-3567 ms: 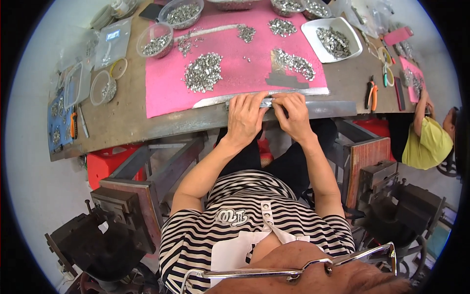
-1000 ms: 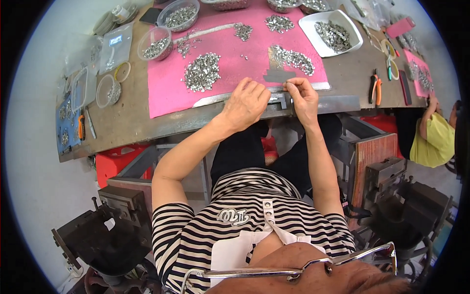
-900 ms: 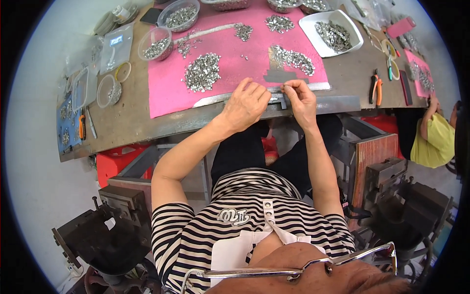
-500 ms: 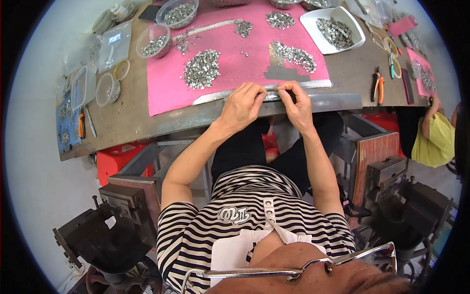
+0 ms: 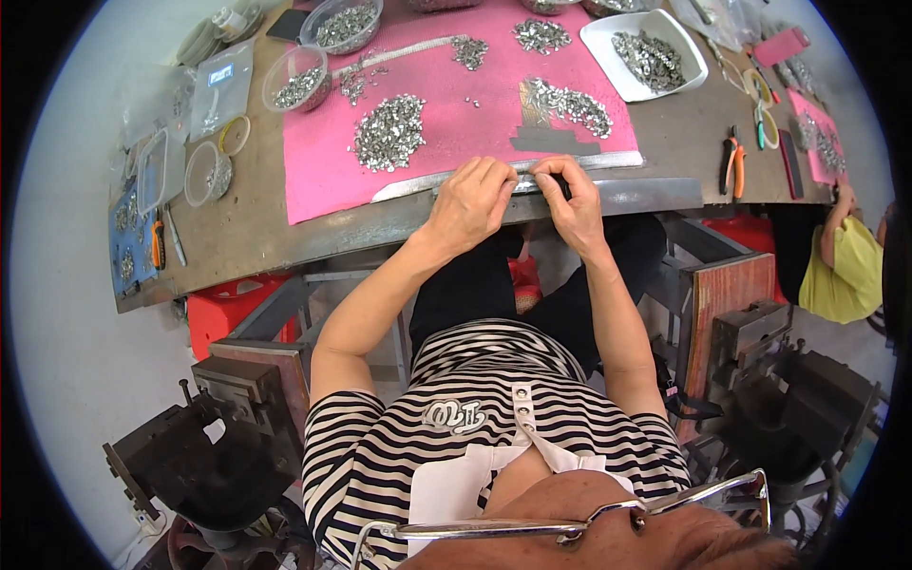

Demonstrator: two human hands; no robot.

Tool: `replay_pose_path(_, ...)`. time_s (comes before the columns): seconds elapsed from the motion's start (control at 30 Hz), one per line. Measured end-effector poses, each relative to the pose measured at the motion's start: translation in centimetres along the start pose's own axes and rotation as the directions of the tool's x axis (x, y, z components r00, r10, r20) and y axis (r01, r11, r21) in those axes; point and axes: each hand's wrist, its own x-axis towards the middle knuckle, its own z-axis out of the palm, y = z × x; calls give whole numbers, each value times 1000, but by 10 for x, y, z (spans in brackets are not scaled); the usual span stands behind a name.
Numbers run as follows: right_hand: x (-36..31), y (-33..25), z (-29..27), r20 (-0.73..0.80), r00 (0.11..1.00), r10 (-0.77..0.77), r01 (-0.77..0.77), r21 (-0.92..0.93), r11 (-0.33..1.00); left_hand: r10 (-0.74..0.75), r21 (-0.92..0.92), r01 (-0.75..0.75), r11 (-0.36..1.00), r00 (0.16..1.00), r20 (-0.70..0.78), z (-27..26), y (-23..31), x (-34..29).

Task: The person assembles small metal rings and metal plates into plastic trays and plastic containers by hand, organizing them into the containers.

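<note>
My left hand (image 5: 472, 201) and my right hand (image 5: 572, 201) meet at the near edge of the pink mat (image 5: 323, 171), fingers bent and pinched together. Whatever the left fingertips hold is too small and covered to name. A dark piece (image 5: 566, 189) shows within the curled right fingers; its kind is hidden. Just beyond the hands lie a flat grey strip (image 5: 556, 146) and a heap of small shiny metal pieces (image 5: 581, 112). A larger heap of such metal pieces (image 5: 389, 133) sits on the mat to the left.
Clear tubs (image 5: 299, 81) of metal pieces stand at the far left, a white tray (image 5: 627, 81) at the far right. Orange-handled pliers (image 5: 738, 173) lie right of the mat. A metal bar (image 5: 655, 194) runs along the table edge. Another person's arm (image 5: 836, 218) is at far right.
My right fingertips have shifted very slightly left, toward the left hand. Otherwise both hands keep their pinched pose, and the heaps look the same.
</note>
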Motion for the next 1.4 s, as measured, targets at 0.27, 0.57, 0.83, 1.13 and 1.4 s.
replay_pose_path(0.27,-1,-1,0,-5,1000,0,0,-11,1000,25,56,-30,998,996,87,-6,1,4)
replay_pose_path(0.57,0,-2,-1,-6,999,-31,31,-14,999,140,253,-198,947,963,232,-10,0,11)
replay_pose_path(0.83,-2,-3,0,-16,999,-48,47,-52,998,197,355,-283,891,946,259,-6,11,7)
replay_pose_path(1.13,1,-8,4,55,993,-104,109,-107,988,-17,115,32,993,992,-129,11,15,-18)
replay_pose_path(1.4,1,-5,8,42,985,-169,174,-203,964,-39,73,53,996,982,-186,21,12,-21)
